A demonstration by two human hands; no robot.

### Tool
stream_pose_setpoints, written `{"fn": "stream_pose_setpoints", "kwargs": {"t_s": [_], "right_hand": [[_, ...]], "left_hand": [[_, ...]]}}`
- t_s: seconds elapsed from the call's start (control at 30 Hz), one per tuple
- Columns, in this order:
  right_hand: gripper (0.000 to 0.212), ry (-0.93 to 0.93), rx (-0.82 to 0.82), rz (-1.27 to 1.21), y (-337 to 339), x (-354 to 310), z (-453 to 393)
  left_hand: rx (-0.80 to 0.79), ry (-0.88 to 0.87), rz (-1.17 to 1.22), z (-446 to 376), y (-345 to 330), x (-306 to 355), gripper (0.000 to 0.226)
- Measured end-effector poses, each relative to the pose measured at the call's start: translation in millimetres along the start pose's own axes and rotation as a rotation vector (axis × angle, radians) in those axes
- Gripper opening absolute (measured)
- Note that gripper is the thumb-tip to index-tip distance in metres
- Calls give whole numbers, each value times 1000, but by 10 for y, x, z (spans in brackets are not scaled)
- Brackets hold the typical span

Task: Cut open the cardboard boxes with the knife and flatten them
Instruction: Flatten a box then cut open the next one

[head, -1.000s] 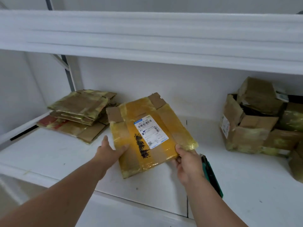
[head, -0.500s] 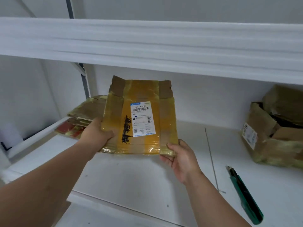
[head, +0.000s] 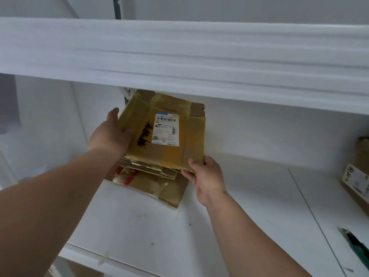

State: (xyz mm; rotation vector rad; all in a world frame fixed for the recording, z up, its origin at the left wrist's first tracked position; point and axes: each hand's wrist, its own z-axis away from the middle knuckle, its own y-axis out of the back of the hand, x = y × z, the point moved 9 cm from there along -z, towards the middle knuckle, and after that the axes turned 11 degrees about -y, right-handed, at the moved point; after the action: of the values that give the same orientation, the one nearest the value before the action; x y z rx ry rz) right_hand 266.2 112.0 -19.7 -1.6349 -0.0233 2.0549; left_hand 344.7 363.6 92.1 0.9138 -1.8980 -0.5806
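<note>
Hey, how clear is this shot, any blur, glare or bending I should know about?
Head view: the upper shelf edge is smeared by motion blur and bows from the wide lens; tape on the flattened box shows only mild sheen, its label barcode visible but the text unreadable; the knife at the right edge is soft.

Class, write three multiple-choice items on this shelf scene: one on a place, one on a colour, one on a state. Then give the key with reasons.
1. Where is the knife?
A. on the shelf, at the right
B. in the left hand
C. on the pile

2. What colour is the label on the flattened box?
A. red
B. white
C. black

3. How is the flattened box held?
A. by one hand
B. by both hands
C. by neither

Key: 1 A, it lies near the right edge, apart from both hands. 2 B, white with a barcode. 3 B, the left hand and the right hand grip opposite edges over the pile.
</note>
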Motion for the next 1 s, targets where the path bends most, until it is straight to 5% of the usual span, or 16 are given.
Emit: {"fn": "stream_pose_setpoints", "kwargs": {"t_s": [0.13, 0.2, 0.27, 0.37, 0.47, 0.53, 0.63, 1.0], "right_hand": [[26, 9, 39, -49, -213, -4, -56], [38, 18, 29, -2, -321, 20, -95], [37, 17, 40, 185, -430, 71, -144], [31, 108, 198, 777, -465, 22, -169], [77, 297, 391, 1319, -454, -35, -157], [75, 458, 304, 1492, -626, -1, -144], [75, 430, 97, 1735, -768, 249, -243], [62, 388, 62, 1843, -759, 351, -337]], "left_hand": [[-48, -117, -323, -155, -81, -120, 69], [-225, -183, -438, -148, -344, -216, 72], [-471, -255, -485, -41, -722, -318, 73], [-737, -261, -484, 168, -1115, -520, 77], [-755, -264, -481, 173, -1171, -595, 86], [-778, -296, -506, 161, -1160, -593, 96], [-800, -352, -562, 132, -1162, -598, 104], [-780, -392, -632, 135, -1252, -584, 81]]}}
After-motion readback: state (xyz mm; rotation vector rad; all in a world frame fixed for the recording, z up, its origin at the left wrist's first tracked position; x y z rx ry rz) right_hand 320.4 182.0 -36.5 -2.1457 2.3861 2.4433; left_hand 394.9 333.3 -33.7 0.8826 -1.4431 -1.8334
